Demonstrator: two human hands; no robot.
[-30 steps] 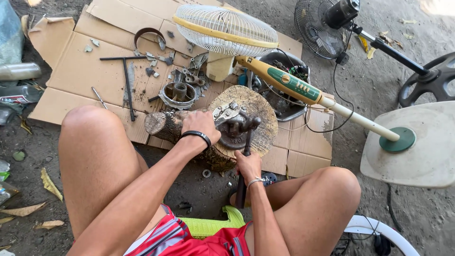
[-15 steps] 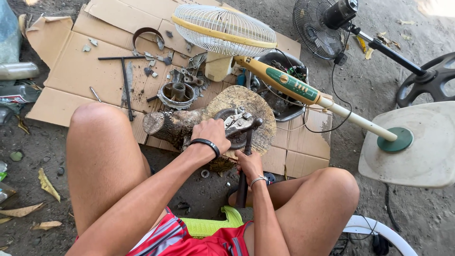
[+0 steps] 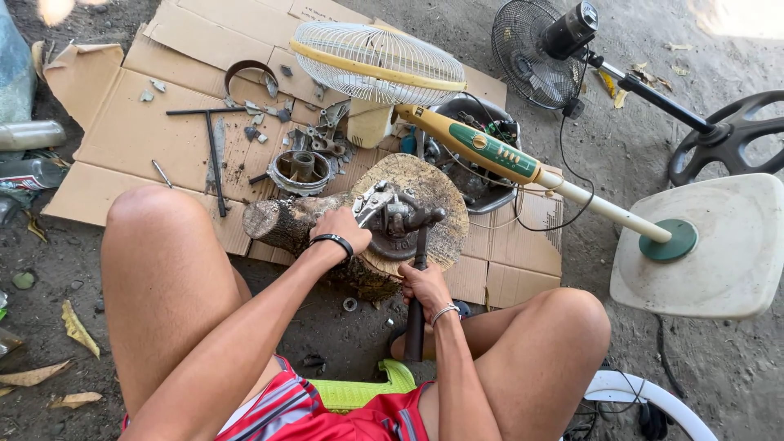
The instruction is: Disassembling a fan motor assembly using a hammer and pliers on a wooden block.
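Left hand (image 3: 341, 225) is sitting a little lower on the stump (image 3: 425, 192) than half a second ago, fingers curled around pliers (image 3: 371, 198) at frame centre. Right hand (image 3: 425, 287) is wrapping closed on a hammer (image 3: 418, 278), its head touching the motor part (image 3: 398, 224) on the stump, beside cardboard (image 3: 122, 139).

Bare dirt ground (image 3: 670, 384) carries flattened cardboard sheets (image 3: 122, 139), on which lie a T-shaped metal bar (image 3: 214, 151), a round motor housing (image 3: 300, 169), scattered metal scraps (image 3: 261, 122), a cream fan guard (image 3: 377, 64) and a log chopping block (image 3: 433, 192), with dry leaves (image 3: 77, 328) on the dirt.
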